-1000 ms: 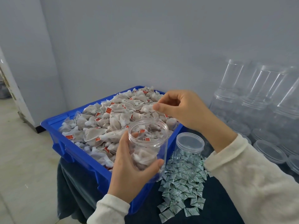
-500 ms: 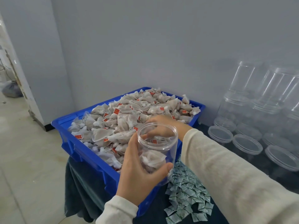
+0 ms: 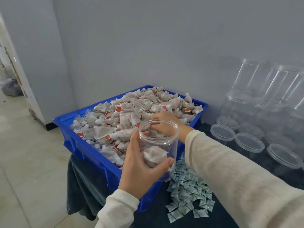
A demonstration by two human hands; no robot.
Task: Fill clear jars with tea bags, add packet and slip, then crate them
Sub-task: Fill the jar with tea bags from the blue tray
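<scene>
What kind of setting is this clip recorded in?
Probably a small hand-packing room, not a kitchen: a blue crate heaped with tea bags, stacked empty clear jars, and a pile of small packets on a cloth-covered table.

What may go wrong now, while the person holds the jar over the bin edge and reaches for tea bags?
1. The left hand alone holds the clear jar, tilted over the blue bin edge; it might slip and spill its few tea bags.
2. The right hand digs in the heaped tea bags; strings may tangle and drag extras out.
3. The sleeve passes above the loose packets and could sweep some off.
</scene>
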